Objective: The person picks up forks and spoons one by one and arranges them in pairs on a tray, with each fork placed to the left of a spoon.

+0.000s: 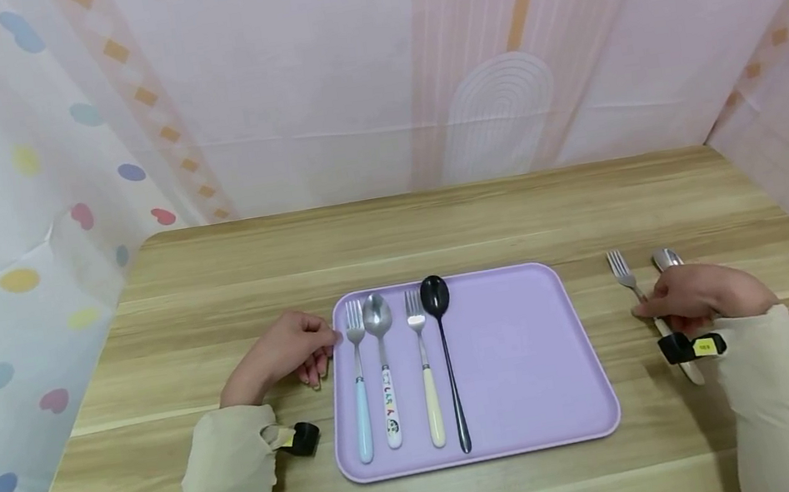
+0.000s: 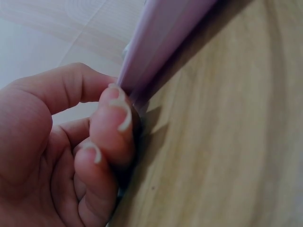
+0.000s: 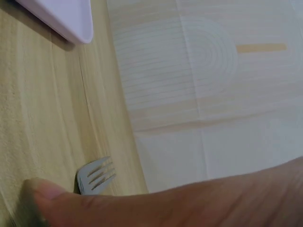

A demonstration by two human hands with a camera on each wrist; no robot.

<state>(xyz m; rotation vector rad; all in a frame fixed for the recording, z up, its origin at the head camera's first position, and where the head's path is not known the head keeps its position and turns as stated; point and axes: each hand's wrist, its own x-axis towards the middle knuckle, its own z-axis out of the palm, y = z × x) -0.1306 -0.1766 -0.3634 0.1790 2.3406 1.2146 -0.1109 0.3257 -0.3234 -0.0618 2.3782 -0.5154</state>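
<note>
Nothing legible. Yellow label (image 1: 705, 347) on right hand's (image 1: 700, 294) wrist strap: tiny dark marks, too small to read. Yellow patch (image 1: 284, 438) on left hand's (image 1: 292, 346) wrist strap: no readable characters. White spoon handle (image 1: 389, 398), right of left hand: coloured letter-like print, can't make out wording.

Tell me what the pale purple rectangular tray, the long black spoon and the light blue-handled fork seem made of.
Pale purple rectangular tray: probably plastic, satin, by its even colour and moulded rim.
Long black spoon: likely coated metal, glossy, given its highlights and slim handle.
Fork with light blue handle: shiny metal head, by its silvery glints; the smooth, opaque handle could be plastic or ceramic.
</note>
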